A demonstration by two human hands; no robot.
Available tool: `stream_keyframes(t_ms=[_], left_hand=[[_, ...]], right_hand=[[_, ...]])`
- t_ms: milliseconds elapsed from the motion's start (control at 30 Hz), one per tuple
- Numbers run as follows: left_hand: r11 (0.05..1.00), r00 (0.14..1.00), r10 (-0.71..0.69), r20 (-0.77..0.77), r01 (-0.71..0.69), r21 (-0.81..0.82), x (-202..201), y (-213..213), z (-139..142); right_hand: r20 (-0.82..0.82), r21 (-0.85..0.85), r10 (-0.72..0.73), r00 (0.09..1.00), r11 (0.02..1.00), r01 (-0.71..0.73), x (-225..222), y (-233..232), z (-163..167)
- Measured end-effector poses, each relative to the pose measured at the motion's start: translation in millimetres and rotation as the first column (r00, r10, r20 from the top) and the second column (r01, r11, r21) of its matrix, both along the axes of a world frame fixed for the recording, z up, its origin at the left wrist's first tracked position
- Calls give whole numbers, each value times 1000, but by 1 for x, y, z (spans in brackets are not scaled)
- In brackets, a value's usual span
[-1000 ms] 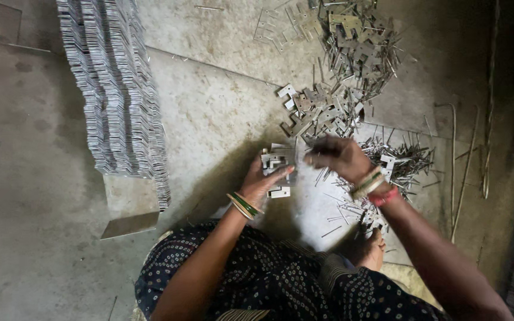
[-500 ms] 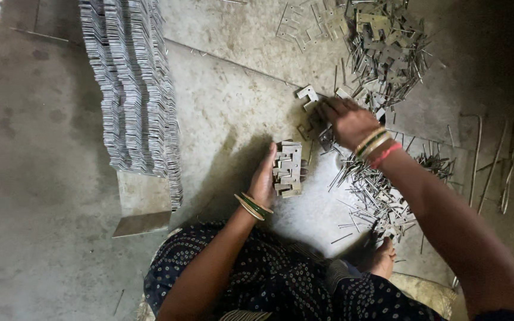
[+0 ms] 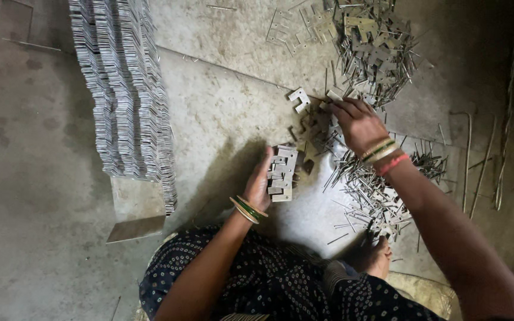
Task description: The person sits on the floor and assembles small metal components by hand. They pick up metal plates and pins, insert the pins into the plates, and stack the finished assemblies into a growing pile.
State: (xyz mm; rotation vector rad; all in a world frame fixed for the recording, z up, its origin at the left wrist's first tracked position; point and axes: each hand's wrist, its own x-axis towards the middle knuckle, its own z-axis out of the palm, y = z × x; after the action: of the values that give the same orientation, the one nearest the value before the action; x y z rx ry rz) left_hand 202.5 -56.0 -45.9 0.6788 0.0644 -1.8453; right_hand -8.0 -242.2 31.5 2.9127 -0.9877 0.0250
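The left hand [image 3: 261, 184] is closed around a stack of notched metal plates [image 3: 282, 173], held just above the concrete floor [image 3: 37, 178] in front of the person's knees. The right hand [image 3: 358, 122] reaches with fingers curled down into loose plates and thin metal pins [image 3: 376, 196] scattered over the floor, touching them; whether it grips one cannot be told. No box or tray holds anything: a heap of plates and pins [image 3: 370, 47] lies near the far edge, and long rows of stacked plates [image 3: 123, 95] lie to the left.
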Motion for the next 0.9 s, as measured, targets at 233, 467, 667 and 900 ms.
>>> stream_keyframes(t_ms=[233, 467, 667, 900], left_hand=[[999, 996, 52, 78, -52, -1, 2, -7, -1], [997, 997, 75, 31, -75, 4, 9, -9, -4], [999, 996, 50, 73, -51, 12, 10, -5, 4], [994, 990, 101, -100, -104, -27, 15, -10, 5]], right_hand=[[-189, 164, -169, 967, 966, 201, 12, -13, 15], [166, -125, 239, 957, 968, -220, 14, 42, 48], [-57, 137, 57, 997, 989, -49, 41, 32, 18], [-86, -32, 288, 954, 956, -292, 60, 23, 9]])
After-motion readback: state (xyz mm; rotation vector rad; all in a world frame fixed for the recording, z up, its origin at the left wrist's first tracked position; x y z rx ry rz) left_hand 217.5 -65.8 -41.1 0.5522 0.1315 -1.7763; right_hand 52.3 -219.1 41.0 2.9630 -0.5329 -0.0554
